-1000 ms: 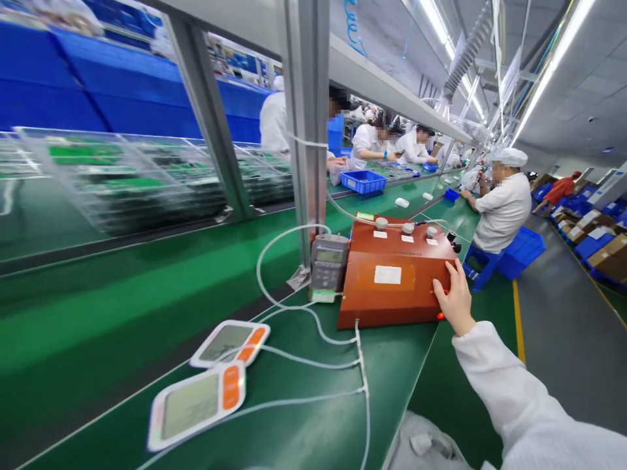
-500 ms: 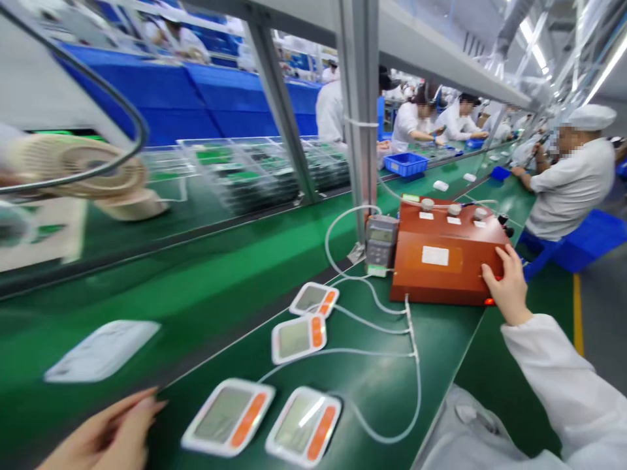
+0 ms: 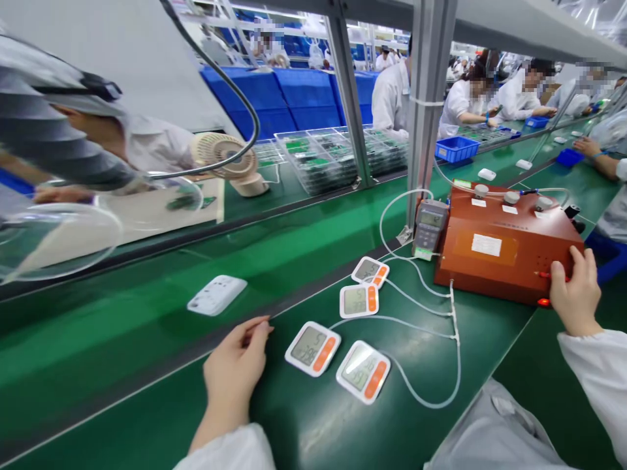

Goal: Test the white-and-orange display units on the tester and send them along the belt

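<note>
My left hand [image 3: 240,359] is closed at the green bench's edge, thumb and finger pressed together; whatever is between them is too small to name. Just right of it lies a white monitor with orange buttons [image 3: 313,349], and beyond that a second monitor [image 3: 363,372]. Two more monitors [image 3: 359,300] [image 3: 370,271] lie farther back, partly overlapping. Thin clear tubes [image 3: 458,365] link the monitors to a red-brown box [image 3: 509,251]. My right hand [image 3: 575,290] rests on the box's right front, fingers spread, near a lit red light. A grey handheld meter [image 3: 430,225] leans at the box's left side.
A white device [image 3: 217,295] lies face down on the green belt. A metal post [image 3: 431,117] stands behind the meter. Across the belt are a beige fan [image 3: 225,156], stacked clear trays [image 3: 318,156], a blue bin [image 3: 457,149] and several people in white.
The view has swung left, so the bench items appear farther right, and a person at the far left shows more. My left hand has come further into view; my right stays on the box.
</note>
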The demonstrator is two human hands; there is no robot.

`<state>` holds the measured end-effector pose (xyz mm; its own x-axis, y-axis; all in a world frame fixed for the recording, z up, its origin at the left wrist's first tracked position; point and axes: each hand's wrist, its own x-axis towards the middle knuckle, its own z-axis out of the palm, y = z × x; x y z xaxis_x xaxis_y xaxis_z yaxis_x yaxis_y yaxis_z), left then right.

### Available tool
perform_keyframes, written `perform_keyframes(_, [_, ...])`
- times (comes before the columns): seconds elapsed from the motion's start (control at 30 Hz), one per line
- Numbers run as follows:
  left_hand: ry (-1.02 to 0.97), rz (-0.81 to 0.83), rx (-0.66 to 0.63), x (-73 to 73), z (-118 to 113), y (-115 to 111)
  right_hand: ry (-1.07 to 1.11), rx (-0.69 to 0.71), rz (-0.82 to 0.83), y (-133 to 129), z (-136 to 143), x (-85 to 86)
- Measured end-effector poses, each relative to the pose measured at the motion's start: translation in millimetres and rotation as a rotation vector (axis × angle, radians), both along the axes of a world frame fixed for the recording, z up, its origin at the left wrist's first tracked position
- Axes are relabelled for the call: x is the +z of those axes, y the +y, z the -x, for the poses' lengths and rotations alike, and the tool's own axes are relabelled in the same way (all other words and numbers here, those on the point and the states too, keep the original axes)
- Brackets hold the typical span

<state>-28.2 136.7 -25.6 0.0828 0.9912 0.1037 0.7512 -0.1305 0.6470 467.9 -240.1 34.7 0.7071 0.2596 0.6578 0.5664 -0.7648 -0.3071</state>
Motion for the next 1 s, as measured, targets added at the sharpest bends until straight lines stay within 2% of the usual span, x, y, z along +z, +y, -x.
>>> perform_keyframes(0.17, [-0.091,0.094,0.063,5.0,-3,-4,0.03,0.006,-0.038,-2,0,-2.0])
perform_keyframes(0.4, [-0.104,0.092,0.062,15.1,-8,-12,0.046,0.013,-0.052,-3,-1,-1.5])
perform_keyframes(0.7, [-0.106,0.098,0.066,17.7,-10,-13,0.039,0.037,-0.119,-4,-2,-2.9])
perform_keyframes(1.0, [-0.123,0.106,0.068,17.3,-11,-15,-0.076,0.033,-0.137,-7,-7,-16.8])
